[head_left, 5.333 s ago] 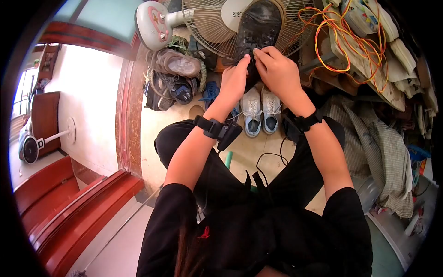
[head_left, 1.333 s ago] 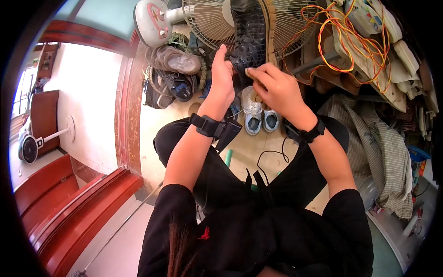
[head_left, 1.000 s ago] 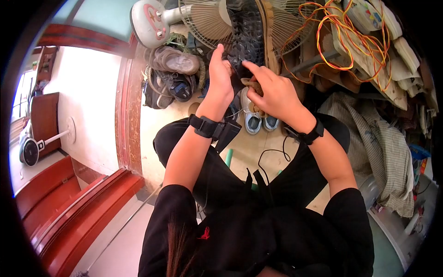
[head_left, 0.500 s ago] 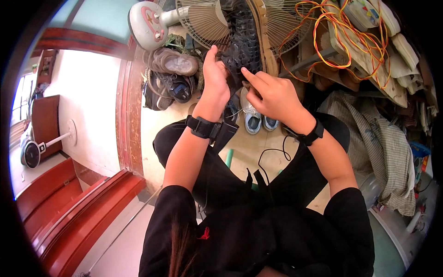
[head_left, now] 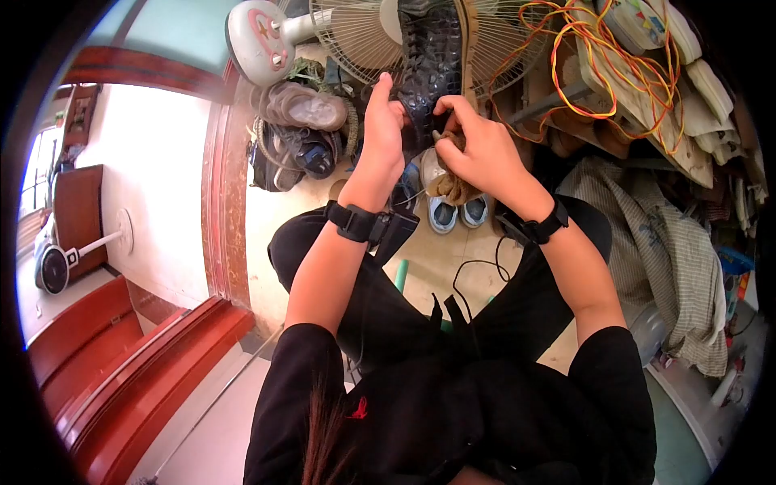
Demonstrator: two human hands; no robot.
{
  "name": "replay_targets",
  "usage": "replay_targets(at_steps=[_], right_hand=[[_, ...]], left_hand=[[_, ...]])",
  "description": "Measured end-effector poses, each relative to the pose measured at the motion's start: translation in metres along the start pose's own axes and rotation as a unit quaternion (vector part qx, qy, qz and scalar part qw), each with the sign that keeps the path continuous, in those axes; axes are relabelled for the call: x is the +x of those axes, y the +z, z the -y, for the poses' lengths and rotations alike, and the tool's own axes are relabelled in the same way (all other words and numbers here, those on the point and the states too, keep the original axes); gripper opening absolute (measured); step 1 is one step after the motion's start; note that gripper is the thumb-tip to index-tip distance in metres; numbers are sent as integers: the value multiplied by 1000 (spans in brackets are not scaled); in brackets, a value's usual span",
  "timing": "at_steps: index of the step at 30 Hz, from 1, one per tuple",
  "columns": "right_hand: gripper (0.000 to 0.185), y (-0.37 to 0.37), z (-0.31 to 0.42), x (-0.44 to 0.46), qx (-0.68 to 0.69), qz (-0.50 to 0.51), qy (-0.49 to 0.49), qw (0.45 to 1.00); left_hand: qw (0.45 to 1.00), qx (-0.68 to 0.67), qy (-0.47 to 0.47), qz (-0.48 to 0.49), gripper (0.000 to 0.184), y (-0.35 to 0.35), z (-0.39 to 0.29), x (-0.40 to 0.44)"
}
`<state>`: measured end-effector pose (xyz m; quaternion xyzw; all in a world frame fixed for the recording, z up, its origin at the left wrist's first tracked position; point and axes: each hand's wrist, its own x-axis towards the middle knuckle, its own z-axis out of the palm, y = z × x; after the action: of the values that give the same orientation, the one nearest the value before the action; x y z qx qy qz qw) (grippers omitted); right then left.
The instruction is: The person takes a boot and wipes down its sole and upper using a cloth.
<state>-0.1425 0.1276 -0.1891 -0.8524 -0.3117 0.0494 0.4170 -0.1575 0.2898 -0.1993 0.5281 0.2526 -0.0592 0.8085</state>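
Observation:
A long black boot-like piece (head_left: 432,61) with a glossy, scaly texture and a tan edge stands upright before me. My left hand (head_left: 381,133) is closed at its lower left side, thumb pointing up; its fingertips are partly hidden against the black surface. At the lower right, my right hand (head_left: 483,153) grips a crumpled brown cloth (head_left: 453,186) between curled fingers, close to the black surface. Behind the cloth, a pair of pale blue-grey shoes (head_left: 443,217) sits on the floor between my knees.
A fan's wire cage (head_left: 356,48) lies behind the black piece, its white base (head_left: 257,44) to the left. Several worn shoes (head_left: 311,113) are piled below that base. Red-yellow wire (head_left: 582,73) tangles at upper right, above a striped cloth (head_left: 647,250). A black cable (head_left: 465,271) trails near my knee.
The brown cloth has come into view in my right hand, whose pointing finger has curled in. The black piece has shifted slightly right; my left hand has barely moved.

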Motion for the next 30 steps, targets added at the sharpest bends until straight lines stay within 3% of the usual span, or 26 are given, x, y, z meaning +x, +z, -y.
replay_targets(at_steps=[11, 17, 23, 25, 30], right_hand=[[44, 1, -1, 2, -4, -3, -3, 1000], [40, 2, -2, 4, -11, 16, 3, 1000], [37, -1, -2, 5, -19, 14, 3, 1000], [35, -1, -2, 5, -17, 14, 9, 1000], [30, 3, -8, 0, -30, 22, -6, 999]], left_hand=[[1000, -12, 0, 5, 66, 8, -5, -8], [991, -122, -34, -45, 63, 26, -16, -21], [1000, 19, -8, -11, 68, 13, -6, -12], [997, -64, -31, -34, 65, 20, -9, -14], [1000, 20, -17, 2, 71, 9, -5, -9]])
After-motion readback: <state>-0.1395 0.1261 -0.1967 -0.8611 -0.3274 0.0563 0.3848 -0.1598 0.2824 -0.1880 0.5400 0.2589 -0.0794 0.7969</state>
